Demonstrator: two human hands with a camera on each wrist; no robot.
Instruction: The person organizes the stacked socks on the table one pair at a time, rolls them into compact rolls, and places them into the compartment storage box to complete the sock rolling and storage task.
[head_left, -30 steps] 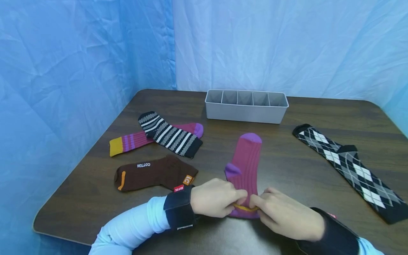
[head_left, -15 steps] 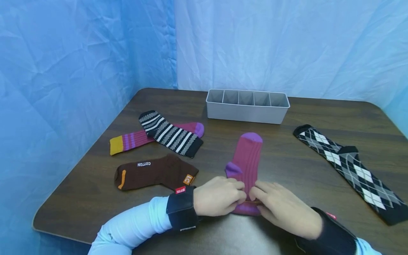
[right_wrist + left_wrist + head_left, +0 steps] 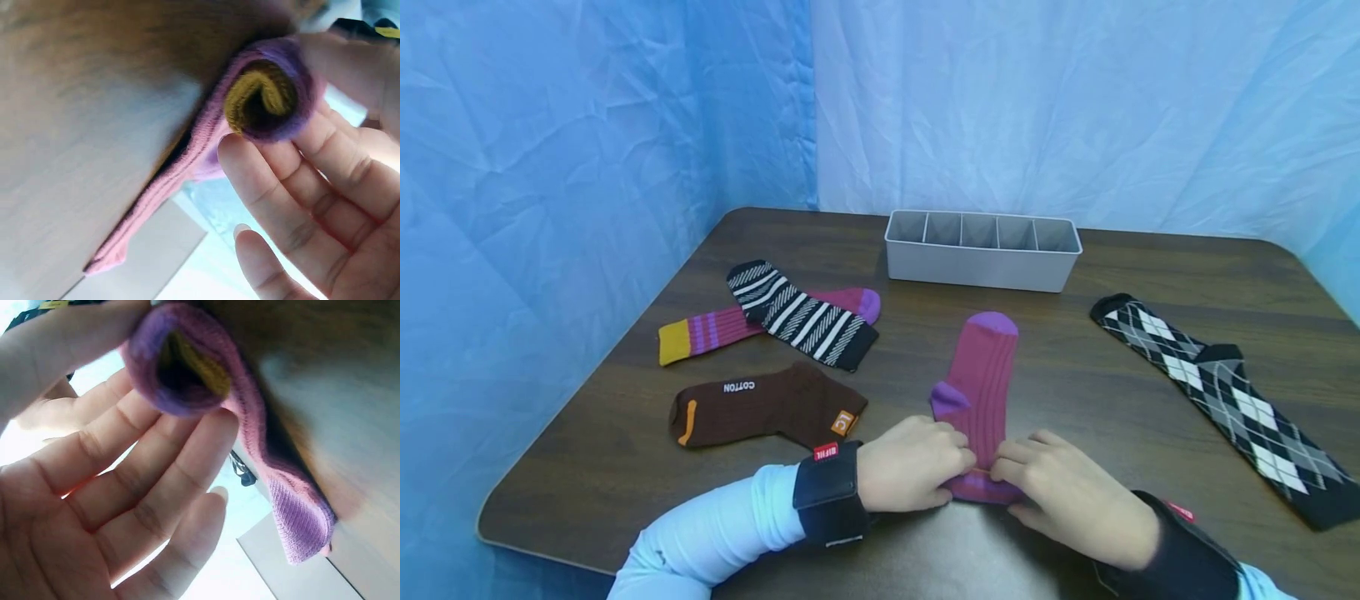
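Ribbed magenta knit sock with purple toe and heel (image 3: 979, 367) lies flat on the dark wood-grain bench (image 3: 625, 450), just in front of the person. Long axis runs away from the body, toe pointing toward the grey plastic divided organiser box (image 3: 982, 250).

Cuff end is nearest the body and rolled into a tight cylinder; both wrist views show a spiral with a mustard-yellow band inside purple knit. The unrolled length extends straight ahead of the roll.

Left hand (image 3: 910, 467) grip: thumb and fingers pinch the left end of the roll. Right hand (image 3: 1067, 492) grip: fingers curl over and pinch the right end. Both are equally near, one at each end.

Fabric: soft, stretchy, lengthwise ribs. The roll looks compressible and likely to spring loose if released.
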